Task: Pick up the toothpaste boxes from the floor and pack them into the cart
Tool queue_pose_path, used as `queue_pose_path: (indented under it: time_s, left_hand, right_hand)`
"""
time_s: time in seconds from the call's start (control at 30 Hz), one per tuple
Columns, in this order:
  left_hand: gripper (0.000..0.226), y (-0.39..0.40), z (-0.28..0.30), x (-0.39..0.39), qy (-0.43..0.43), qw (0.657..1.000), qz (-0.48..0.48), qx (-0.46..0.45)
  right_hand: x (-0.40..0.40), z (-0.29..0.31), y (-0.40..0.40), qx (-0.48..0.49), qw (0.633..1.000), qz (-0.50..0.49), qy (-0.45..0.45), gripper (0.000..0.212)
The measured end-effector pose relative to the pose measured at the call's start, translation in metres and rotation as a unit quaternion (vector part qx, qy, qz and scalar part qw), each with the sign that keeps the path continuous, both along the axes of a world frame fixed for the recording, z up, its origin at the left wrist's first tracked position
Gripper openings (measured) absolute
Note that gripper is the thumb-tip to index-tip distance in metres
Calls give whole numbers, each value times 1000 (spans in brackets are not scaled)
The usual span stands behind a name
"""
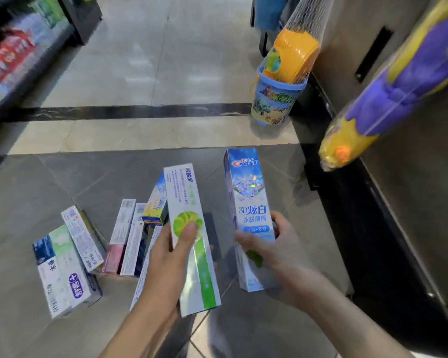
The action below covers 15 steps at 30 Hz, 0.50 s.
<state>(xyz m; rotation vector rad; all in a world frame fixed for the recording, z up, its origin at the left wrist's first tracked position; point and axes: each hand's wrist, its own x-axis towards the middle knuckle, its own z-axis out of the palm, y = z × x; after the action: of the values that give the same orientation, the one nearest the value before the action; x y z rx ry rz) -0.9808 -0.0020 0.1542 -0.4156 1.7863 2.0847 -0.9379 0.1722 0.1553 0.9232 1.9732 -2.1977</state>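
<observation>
My left hand [166, 264] grips a long white and green toothpaste box [189, 202] with a lime picture, held above the floor, thumb on its front. My right hand [274, 249] holds a blue Crest toothpaste box [246, 192] upright by its lower half. Several more toothpaste boxes lie on the grey tiles to the left: a white and green one [62, 270], a white one [82, 236], a pink-ended one [119, 236] and a yellow and blue one [155, 202]. No cart is in view.
A shelf of red and white boxes [8, 63] runs along the left. On the right, a netted beach toy bucket set [282, 81] and a purple and yellow toy [398, 86] hang by a dark wall with a black base [347, 182]. Beige tiles [153, 60] stretch ahead.
</observation>
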Motion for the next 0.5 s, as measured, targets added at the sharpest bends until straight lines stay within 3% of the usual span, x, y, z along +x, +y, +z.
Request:
queue_pose_path:
  time_s: [0.2,0.4,0.5]
  left_hand:
    - [54,12,192,-2,42,998,-55,-6]
    - [43,13,407,2,63,995,-69,-16]
    - [54,16,511,10,75,995,-66,-14]
  right_hand:
    - [8,191,6,-10,998,-21,51,52]
    - [23,414,7,-20,996,-14,88,54]
    - [31,513,11,-25,993,-20,113,60]
